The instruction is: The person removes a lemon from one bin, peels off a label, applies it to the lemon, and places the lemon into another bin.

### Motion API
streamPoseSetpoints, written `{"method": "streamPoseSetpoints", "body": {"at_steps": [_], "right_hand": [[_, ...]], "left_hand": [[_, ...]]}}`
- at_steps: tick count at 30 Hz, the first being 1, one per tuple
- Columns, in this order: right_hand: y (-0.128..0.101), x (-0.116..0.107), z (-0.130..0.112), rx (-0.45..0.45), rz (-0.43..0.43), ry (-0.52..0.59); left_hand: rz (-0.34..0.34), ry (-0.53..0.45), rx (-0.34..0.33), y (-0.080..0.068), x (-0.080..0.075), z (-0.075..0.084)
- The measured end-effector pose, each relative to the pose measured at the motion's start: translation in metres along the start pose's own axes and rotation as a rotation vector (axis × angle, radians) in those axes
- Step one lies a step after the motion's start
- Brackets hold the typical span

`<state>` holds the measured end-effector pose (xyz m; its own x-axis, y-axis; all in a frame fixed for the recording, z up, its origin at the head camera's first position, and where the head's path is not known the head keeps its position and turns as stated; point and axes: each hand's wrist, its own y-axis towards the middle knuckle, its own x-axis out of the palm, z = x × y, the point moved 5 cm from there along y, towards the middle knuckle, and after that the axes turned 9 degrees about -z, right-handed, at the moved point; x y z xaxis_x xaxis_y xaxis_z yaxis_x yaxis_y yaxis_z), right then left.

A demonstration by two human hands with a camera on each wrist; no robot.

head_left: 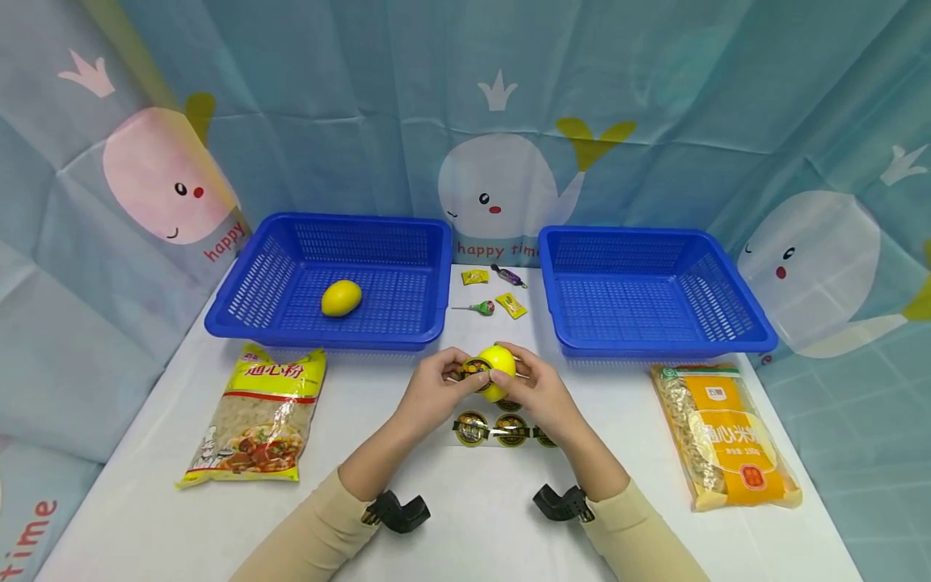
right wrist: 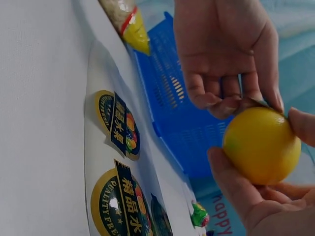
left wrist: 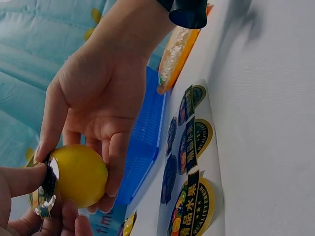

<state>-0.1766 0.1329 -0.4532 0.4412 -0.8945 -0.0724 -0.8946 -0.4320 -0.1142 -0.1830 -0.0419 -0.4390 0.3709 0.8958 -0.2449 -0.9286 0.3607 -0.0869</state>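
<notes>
Both hands meet above the middle of the white tabletop [head_left: 465, 517], holding a yellow lemon [head_left: 498, 369] between them just above a sheet of round fruit stickers [head_left: 490, 428]. The right hand [head_left: 541, 392] cups the lemon from below and behind, its fingers [right wrist: 231, 182] curled round the fruit. The left hand [head_left: 436, 388] pinches a dark round sticker [head_left: 476, 372] against the lemon's left side with thumb and fingertips, which the left wrist view shows clearly, the sticker [left wrist: 47, 189] bent over the fruit's edge. From the lemon, a blue basket [head_left: 330, 279] lies toward 10 o'clock and holds a second lemon [head_left: 341, 297] on its floor; another blue basket [head_left: 655, 291] lies toward 2 o'clock. Between the baskets, toward 12 o'clock, lie wrapped candies [head_left: 509, 301] and a lollipop [head_left: 476, 308]. A yellow bag of pasta [head_left: 258, 416] lies flat toward 9 o'clock, and an orange bag of noodles [head_left: 727, 436] lies toward 3 o'clock. A whale-print curtain [head_left: 509, 121] hangs behind the tabletop.
</notes>
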Motion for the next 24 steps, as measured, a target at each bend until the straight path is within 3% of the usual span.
{"method": "streamPoseSetpoints", "body": {"at_steps": [7, 14, 18, 24], "right_hand": [[-0.0032, -0.0038, -0.0002, -0.014, 0.000, 0.007], [-0.0054, -0.0056, -0.0013, -0.069, 0.003, -0.027], [-0.0054, -0.0034, -0.0030, -0.086, -0.012, -0.051], [-0.0046, 0.0011, -0.0062, -0.068, -0.047, -0.071]], "left_hand": [[-0.007, 0.046, -0.040, -0.0003, -0.0016, 0.0016], [-0.022, -0.027, -0.026, 0.0006, -0.0003, 0.0002], [0.029, 0.032, 0.004, -0.0006, -0.0016, 0.0020], [0.085, 0.073, -0.003, -0.0037, -0.0026, 0.0062]]}}
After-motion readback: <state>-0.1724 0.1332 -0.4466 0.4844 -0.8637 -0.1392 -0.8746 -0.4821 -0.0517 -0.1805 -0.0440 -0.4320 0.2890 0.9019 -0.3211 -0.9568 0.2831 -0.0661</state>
